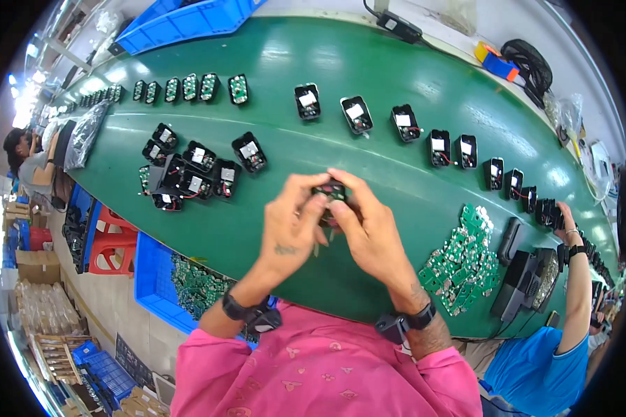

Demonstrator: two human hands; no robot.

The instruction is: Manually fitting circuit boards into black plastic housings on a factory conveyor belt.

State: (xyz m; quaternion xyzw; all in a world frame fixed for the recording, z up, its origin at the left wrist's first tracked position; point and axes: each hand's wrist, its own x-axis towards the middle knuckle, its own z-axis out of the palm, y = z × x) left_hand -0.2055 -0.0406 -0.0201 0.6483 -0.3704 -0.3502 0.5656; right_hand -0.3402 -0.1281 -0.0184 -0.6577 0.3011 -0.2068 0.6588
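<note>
Head view: your left hand (290,221) and right hand (373,231) grip what looks like a circuit board (332,190) between closed fingers, above the green table (424,198); uneven thumb pressure could make it slip and drop.

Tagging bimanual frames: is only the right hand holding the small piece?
No, the left hand and right hand both have fingers on the small dark-and-green piece.
</note>
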